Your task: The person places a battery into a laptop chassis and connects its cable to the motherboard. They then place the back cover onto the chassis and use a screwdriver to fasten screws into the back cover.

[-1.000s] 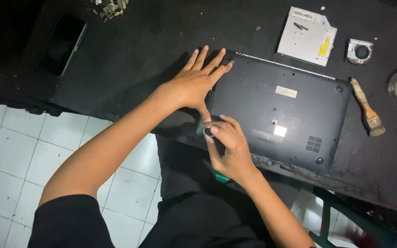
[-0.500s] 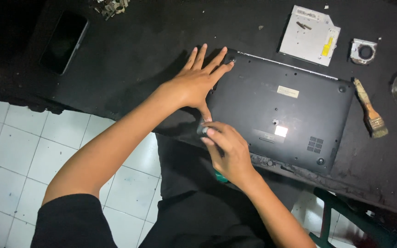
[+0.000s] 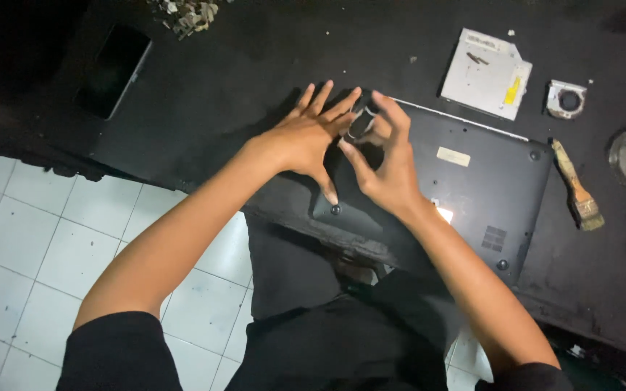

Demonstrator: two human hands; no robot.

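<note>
Two bare hands met over the upturned laptop (image 3: 465, 195), a dark slab lying bottom-up on the black workbench (image 3: 255, 65), its base showing small screw holes and round feet. The left hand (image 3: 302, 137) lay flat with fingers fanned wide toward twelve o'clock, its thumb pressing down near a round foot at the laptop's near edge, gripping nothing. The right hand (image 3: 385, 159) pinched a small dark tool (image 3: 360, 123) between thumb and fingertips over the laptop's far left corner; what kind of tool it was I could not tell.

A pale oblong sticker (image 3: 453, 156) sat on the base at about three o'clock from the hands, and a small bright patch lay below it. At one o'clock rested a flat silver drive (image 3: 487, 72) bearing a narrow yellow label. A small fan (image 3: 566, 99) lay beyond it, a paintbrush (image 3: 577, 188) at three o'clock, and a dark phone (image 3: 114, 69) at ten o'clock.
</note>
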